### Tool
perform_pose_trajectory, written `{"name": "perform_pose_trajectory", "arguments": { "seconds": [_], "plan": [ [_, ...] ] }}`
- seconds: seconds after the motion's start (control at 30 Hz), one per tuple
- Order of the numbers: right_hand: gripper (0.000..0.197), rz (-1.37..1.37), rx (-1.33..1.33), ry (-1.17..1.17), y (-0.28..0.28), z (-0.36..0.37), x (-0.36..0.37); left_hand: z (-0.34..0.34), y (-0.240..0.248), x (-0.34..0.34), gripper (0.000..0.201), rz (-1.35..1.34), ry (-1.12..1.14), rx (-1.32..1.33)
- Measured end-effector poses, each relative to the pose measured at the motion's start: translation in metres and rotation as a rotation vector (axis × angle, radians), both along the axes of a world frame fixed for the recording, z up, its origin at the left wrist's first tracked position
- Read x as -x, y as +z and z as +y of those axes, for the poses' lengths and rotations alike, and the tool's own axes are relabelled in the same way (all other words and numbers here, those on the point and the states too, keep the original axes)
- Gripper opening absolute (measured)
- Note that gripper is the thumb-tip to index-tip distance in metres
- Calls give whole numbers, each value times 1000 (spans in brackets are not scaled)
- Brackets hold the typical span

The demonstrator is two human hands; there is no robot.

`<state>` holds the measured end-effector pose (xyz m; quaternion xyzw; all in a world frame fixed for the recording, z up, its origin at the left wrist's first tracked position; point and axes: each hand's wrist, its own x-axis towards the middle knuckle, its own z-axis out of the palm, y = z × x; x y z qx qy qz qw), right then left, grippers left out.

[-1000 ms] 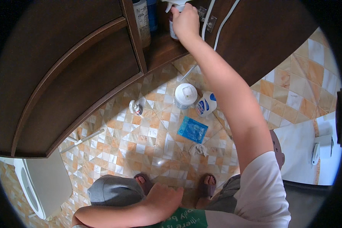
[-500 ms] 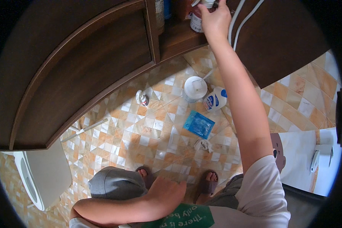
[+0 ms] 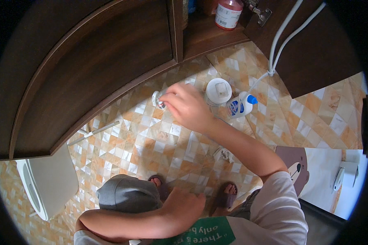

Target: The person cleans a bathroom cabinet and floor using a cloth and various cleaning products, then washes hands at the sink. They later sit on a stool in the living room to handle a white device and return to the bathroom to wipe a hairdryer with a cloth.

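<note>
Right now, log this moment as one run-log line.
right hand: at small white-topped bottle, grip unclear; left hand: away from bottles; blue-capped white bottle: beside white-lidded tub; reddish bottle: in cabinet

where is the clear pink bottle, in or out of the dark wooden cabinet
In: the clear pink bottle stands on the bottom board of the cabinet.

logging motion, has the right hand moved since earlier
Yes: against the fixed cabinet, the right hand moved down and left in view, to the small bottle.
</note>
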<state>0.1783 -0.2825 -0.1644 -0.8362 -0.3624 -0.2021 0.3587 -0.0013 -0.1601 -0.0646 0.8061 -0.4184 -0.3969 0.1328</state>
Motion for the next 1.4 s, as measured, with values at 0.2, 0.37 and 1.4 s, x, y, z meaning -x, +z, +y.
{"name": "perform_pose_trajectory", "arguments": {
  "seconds": [0.2, 0.37, 1.4],
  "plan": [
    [18, 60, 425, -153, -103, 48, -74, -2, 2, 1, 26, 23, -13, -8],
    [25, 201, 673, -5, -126, 69, -99, 0, 0, 4, 28, -38, -3, -10],
    [23, -132, -102, -536, 207, -77, -62, -10, 9, 9, 40, 55, -25, -6]
  ]
}}
